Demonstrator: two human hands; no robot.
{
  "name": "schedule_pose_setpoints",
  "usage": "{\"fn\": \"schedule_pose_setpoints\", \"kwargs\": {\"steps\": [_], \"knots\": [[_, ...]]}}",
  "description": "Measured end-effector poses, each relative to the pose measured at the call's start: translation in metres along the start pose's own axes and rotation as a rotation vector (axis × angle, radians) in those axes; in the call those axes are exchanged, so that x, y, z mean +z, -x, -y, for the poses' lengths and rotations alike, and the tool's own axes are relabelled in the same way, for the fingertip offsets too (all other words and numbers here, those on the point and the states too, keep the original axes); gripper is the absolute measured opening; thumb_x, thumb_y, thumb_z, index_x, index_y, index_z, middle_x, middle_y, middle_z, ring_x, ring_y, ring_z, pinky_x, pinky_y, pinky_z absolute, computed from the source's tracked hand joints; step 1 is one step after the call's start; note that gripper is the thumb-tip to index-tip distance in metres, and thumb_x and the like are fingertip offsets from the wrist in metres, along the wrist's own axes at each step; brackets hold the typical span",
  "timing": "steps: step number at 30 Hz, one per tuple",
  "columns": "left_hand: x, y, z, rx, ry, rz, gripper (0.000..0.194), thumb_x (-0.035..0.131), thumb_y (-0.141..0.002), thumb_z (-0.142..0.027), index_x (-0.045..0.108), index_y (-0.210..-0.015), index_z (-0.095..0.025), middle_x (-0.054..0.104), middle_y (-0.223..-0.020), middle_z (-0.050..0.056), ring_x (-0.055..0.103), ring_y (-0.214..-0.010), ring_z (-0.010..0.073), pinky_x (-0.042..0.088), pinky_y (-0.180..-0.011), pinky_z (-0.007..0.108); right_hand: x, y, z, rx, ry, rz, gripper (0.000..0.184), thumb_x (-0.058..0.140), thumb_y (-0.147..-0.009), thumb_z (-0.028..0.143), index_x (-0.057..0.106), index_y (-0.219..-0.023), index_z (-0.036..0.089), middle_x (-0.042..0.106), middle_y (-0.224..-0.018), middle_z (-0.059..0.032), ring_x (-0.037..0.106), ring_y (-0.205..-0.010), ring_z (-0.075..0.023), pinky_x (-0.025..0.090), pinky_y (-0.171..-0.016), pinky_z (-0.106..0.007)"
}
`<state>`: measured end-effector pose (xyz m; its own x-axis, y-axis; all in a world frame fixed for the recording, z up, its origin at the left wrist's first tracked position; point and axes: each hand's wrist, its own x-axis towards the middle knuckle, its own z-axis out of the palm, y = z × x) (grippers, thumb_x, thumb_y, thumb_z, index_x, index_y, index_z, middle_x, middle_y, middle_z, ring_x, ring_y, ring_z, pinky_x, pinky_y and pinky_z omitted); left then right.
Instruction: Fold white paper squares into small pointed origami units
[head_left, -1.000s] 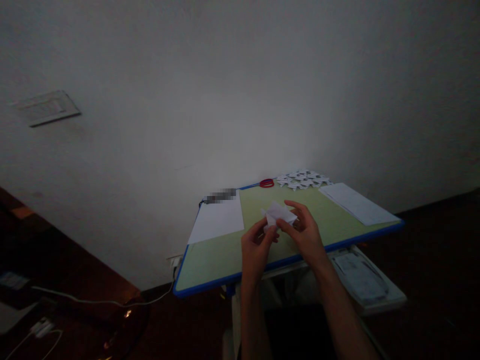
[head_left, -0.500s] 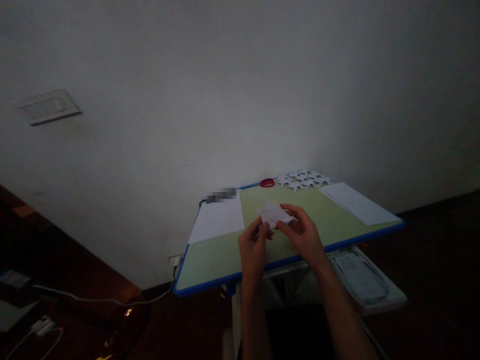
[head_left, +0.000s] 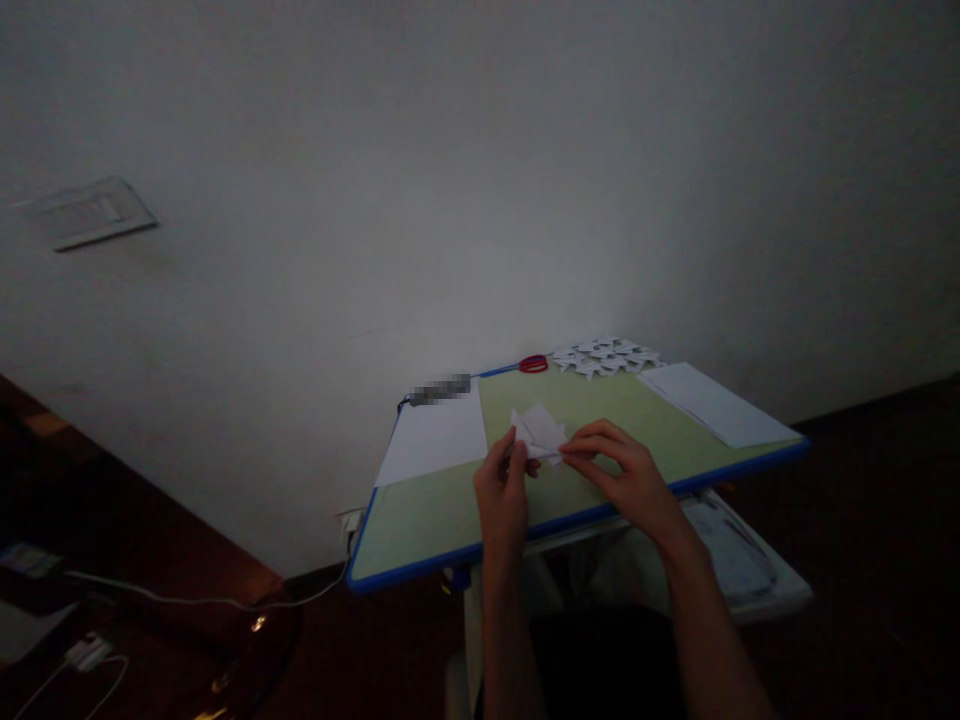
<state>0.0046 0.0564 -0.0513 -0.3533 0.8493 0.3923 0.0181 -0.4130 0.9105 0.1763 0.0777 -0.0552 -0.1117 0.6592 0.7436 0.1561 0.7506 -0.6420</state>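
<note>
Green tabletop [head_left: 420,525], folded white paper [head_left: 541,428] held over it

My left hand [head_left: 501,492] has fingers pinching one side; my right hand [head_left: 639,485] seems, dimly, to pinch the other. Uneven pulling could tear it or skew creases.

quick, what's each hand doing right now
Left hand: closed on the folded white paper, pinching its left side.
Right hand: fingertips together at the paper's right edge, seemingly pinching it.
</note>
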Motion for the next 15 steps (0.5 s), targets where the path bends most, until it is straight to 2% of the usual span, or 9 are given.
{"fn": "schedule_pose_setpoints", "kwargs": {"steps": [4, 10, 15], "knots": [[-0.0003, 0.0008, -0.0017, -0.008, -0.015, 0.012, 0.043, 0.073, -0.086, -0.041, 0.072, -0.119, -0.013, 0.074, -0.076, 0.005, 0.070, -0.069, 0.0165, 0.054, -0.070, 0.028, 0.0037, -0.0005, -0.0049, 0.030, -0.019, -0.010, 0.013, 0.069, -0.093, 0.037, 0.076, -0.093, 0.027, 0.067, -0.095, -0.0057, 0.066, -0.090, -0.0237, 0.056, -0.079, -0.038], [0.0010, 0.0018, -0.0037, 0.001, 0.012, 0.048, 0.039, 0.074, -0.084, -0.042, 0.074, -0.111, -0.014, 0.076, -0.080, 0.006, 0.071, -0.069, 0.0171, 0.055, -0.071, 0.029, 0.0042, -0.0002, -0.0081, 0.086, 0.002, 0.005, 0.013, 0.067, -0.095, 0.034, 0.069, -0.087, 0.024, 0.064, -0.087, -0.0037, 0.062, -0.081, -0.0209, 0.052, -0.075, -0.034], [0.0020, 0.0023, -0.0059, 0.003, 0.019, 0.060, 0.039, 0.074, -0.084, -0.042, 0.075, -0.111, -0.014, 0.075, -0.076, 0.005, 0.071, -0.068, 0.0175, 0.056, -0.070, 0.029, 0.0041, 0.0003, -0.0070, 0.082, 0.036, 0.050, 0.015, 0.061, -0.098, 0.032, 0.067, -0.087, 0.023, 0.063, -0.089, -0.0047, 0.062, -0.087, -0.0223, 0.050, -0.079, -0.035]]}}
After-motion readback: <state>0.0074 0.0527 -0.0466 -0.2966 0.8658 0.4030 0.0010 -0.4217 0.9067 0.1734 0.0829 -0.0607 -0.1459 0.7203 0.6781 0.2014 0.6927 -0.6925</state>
